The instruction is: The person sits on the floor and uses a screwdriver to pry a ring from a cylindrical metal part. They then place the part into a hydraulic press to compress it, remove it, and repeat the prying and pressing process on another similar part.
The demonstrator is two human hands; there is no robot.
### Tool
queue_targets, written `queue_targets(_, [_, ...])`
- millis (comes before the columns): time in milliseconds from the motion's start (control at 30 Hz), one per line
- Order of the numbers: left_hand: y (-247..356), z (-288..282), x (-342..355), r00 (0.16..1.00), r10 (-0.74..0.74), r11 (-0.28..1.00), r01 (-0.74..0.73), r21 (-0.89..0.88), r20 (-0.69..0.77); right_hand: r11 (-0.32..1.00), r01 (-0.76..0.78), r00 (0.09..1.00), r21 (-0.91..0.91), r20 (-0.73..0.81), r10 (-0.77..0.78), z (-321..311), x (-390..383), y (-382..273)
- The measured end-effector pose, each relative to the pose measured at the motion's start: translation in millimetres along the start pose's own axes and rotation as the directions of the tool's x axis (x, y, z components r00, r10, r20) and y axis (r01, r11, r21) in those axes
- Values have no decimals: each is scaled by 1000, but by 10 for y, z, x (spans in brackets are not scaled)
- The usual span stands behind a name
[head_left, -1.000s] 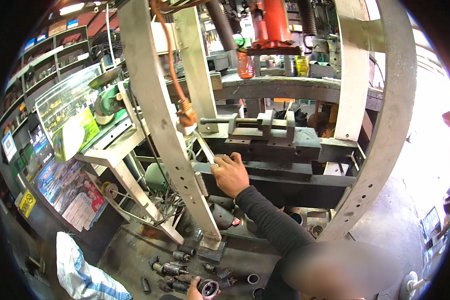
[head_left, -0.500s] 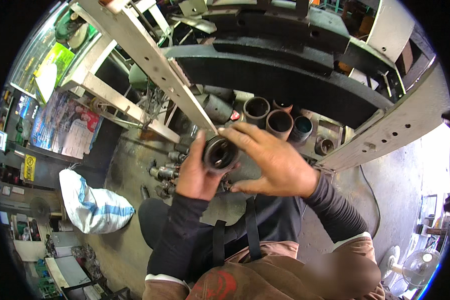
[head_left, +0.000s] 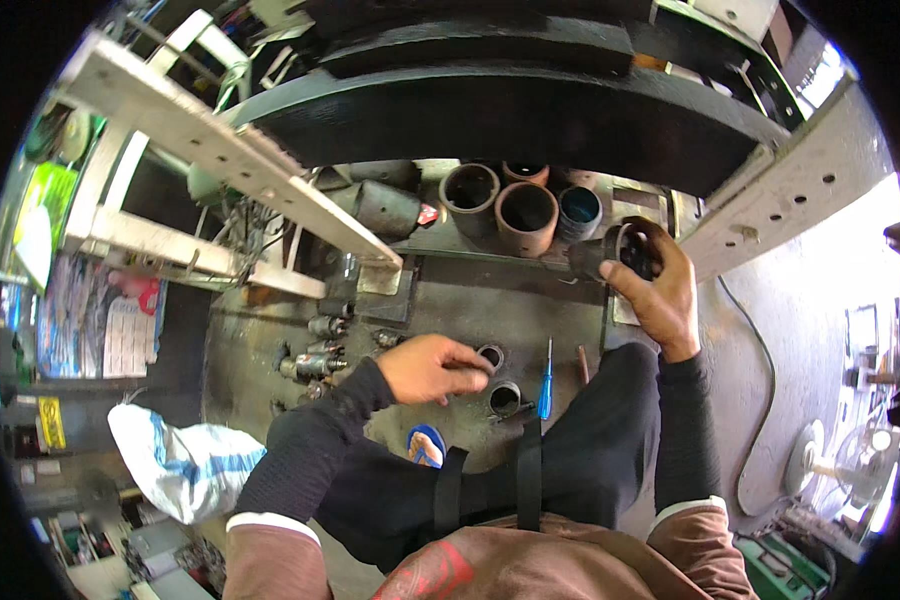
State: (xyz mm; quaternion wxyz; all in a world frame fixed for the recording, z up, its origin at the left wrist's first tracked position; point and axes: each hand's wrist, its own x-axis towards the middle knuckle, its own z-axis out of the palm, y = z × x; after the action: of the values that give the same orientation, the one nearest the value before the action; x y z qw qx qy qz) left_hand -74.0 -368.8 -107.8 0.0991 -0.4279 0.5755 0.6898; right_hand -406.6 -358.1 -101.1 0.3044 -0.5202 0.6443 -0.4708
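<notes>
Right hand point(head_left: 660, 292) clasping dark ring point(head_left: 623, 248), left hand point(head_left: 432, 369) half-curled by tube point(head_left: 497, 357)

Brown shirt point(head_left: 560, 562), black arm sleeves point(head_left: 684, 430)

The arm sleeves are snugly fitted; the shirt is marked by white cuffs point(head_left: 272, 520) and a red print point(head_left: 450, 568). Dark trousers point(head_left: 602, 425) are overlaid by two black straps point(head_left: 450, 495). A blue sandal point(head_left: 426, 432), apparently thonged, is partly seen.
</notes>
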Motion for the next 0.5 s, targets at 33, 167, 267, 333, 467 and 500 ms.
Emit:
queue_targets(33, [-341, 0, 246, 980, 197, 855, -152, 496, -38, 997, -52, 998, 54, -27, 53, -33, -86, -39])
queue_targets(167, [-1271, 349, 1203, 996, 54, 617, -85, 783, 66, 969, -166, 960, 183, -196, 201, -228, -587, 23])
queue_targets(267, [-1799, 757, 1620, 968, 223, 530, -219, 819, 114, 941, -264, 913, 213, -258, 315, -437, -1187, -20])
queue_targets(333, [-2286, 723, 1822, 896, 430, 557, -355, 751, 105, 895, -311, 882, 321, -253, 397, -467, -1465, -132])
queue_targets(467, [-2008, 773, 1950, 931, 358, 676, -312, 668, 73, 825, -335, 811, 456, -307, 498, -630, -1811, -332])
queue_targets(500, [-1708, 767, 1867, 960, 281, 716, -207, 667, -4, 804, -326, 798, 498, -311, 516, -687, -1830, -387])
